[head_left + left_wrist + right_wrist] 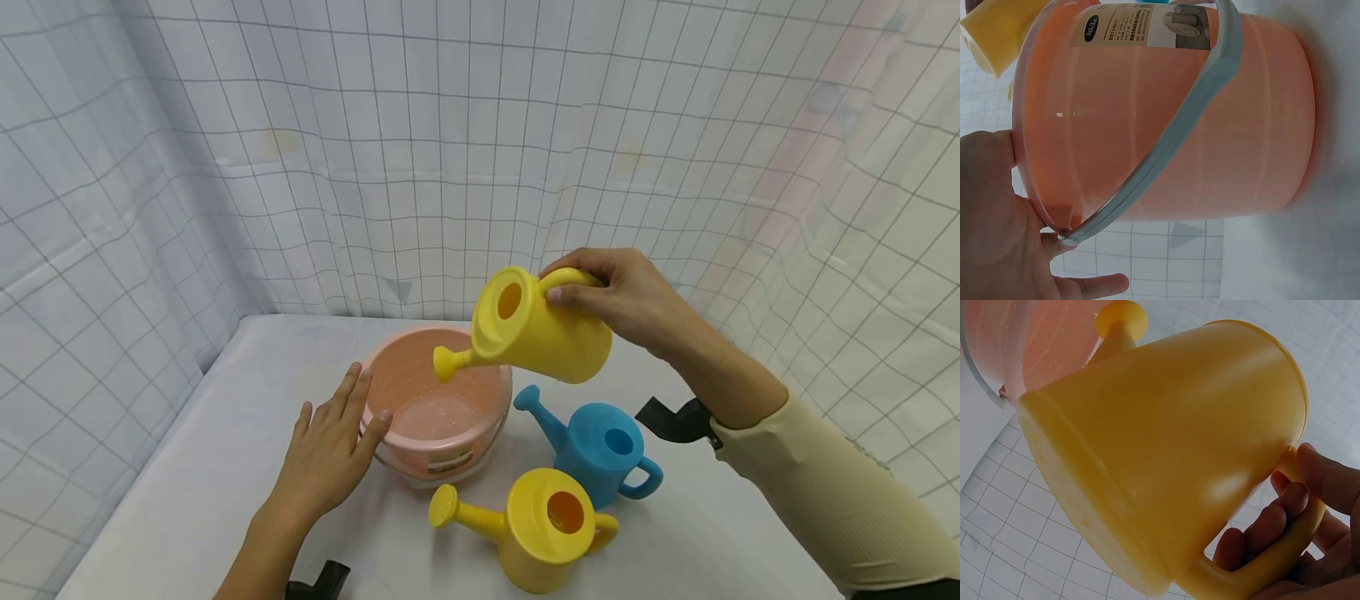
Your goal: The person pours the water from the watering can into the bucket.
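My right hand [626,296] grips the handle of a yellow watering can [558,337], fingers curled through the loop in the right wrist view. The can is tilted, its spout [1121,322] pointing down over the pink bucket [450,446]. Some liquid with small bubbles shows at the bucket's bottom. My left hand [330,446] rests at the bucket's left rim with fingers extended. In the left wrist view, the grey bucket handle [1166,144] hangs down along the side, below a label [1141,26].
A blue watering can [596,454] stands right of the bucket. In front of it, a second yellow watering can [543,533] stands upright, spout toward the left. All are on a white-covered table [225,450], with grid-patterned curtains [450,167] behind and at both sides.
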A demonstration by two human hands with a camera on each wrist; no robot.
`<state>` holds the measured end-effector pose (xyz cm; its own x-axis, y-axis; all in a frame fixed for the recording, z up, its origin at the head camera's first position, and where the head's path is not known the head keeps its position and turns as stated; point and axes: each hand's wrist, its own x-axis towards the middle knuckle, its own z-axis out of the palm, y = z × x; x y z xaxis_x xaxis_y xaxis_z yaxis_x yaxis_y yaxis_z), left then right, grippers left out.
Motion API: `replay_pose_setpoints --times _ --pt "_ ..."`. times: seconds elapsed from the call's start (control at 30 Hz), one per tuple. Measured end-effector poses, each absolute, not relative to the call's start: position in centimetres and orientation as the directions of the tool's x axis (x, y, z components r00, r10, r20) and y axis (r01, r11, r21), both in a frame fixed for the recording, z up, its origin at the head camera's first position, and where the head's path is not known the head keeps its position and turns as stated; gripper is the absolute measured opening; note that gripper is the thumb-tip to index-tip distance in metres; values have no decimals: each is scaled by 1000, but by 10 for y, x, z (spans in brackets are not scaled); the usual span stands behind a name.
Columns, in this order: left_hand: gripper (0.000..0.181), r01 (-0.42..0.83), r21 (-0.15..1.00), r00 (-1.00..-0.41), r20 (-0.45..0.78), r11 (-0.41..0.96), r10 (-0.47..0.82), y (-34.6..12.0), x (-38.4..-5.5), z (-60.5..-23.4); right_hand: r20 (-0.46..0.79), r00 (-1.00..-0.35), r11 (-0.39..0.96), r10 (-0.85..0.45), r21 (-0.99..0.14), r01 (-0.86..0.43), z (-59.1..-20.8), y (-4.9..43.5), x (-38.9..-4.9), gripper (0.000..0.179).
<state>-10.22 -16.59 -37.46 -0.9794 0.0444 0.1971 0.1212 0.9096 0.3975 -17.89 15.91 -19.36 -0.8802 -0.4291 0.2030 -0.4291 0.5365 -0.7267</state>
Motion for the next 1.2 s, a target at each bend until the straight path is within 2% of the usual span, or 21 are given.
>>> replay_pose_setpoints --times 1.2 --pt "68 121 400 -980 194 909 45 -166 -101 -375 174 -884 572 -434 -705 -420 -189 152 -179 22"
